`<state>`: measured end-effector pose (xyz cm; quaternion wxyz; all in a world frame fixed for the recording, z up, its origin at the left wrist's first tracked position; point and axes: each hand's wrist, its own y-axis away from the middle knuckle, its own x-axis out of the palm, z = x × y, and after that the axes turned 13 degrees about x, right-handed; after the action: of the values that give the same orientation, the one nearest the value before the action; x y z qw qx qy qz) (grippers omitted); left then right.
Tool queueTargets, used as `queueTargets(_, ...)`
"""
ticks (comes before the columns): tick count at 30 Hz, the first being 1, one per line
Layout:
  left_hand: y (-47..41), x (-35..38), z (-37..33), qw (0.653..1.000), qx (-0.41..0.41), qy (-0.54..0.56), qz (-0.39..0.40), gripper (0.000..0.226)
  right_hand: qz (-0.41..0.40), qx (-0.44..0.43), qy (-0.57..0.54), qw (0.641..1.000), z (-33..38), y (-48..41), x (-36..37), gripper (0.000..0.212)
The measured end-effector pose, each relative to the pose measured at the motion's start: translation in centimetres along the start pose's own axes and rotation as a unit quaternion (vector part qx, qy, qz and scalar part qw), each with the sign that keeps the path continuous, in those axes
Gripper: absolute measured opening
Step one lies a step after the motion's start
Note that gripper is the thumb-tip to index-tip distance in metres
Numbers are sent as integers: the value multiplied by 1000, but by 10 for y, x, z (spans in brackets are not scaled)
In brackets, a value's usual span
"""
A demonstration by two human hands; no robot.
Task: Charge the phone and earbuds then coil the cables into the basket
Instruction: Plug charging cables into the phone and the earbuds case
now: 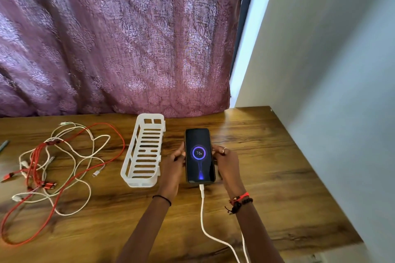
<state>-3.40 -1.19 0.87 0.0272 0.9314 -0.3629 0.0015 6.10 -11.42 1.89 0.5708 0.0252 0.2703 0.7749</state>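
On the wooden tabletop [267, 166], a little right of centre, sits the phone [199, 166], face up, its lit screen showing a blue charging ring that reads 76%. A white charging cable [202, 209] is plugged into its near end and runs toward the person, off the bottom edge of the view. Both hands are clamped on the phone. The left hand [174, 162] grips its left edge with curled fingers, and the right hand [226, 160], which wears a ring, grips its right edge. I cannot tell whether the phone rests flat on the wood or is lifted slightly. A black band circles the left wrist, and red and dark bracelets circle the right.

Just beside the left hand stands a white slotted plastic basket [144, 151], lying lengthwise with nothing visible in it. Well apart to the left lies a loose tangle of red and white cables [53, 166], uncoiled, with several plugs showing. A purple patterned curtain [117, 38] hangs behind the tabletop, and a pale wall [331, 70] rises to the right.
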Motion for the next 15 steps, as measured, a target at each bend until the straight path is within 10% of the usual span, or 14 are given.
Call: queueTargets(15,6,7,-59,996,70,45,29,33,48,-63,-126,989,53,47,-42,22)
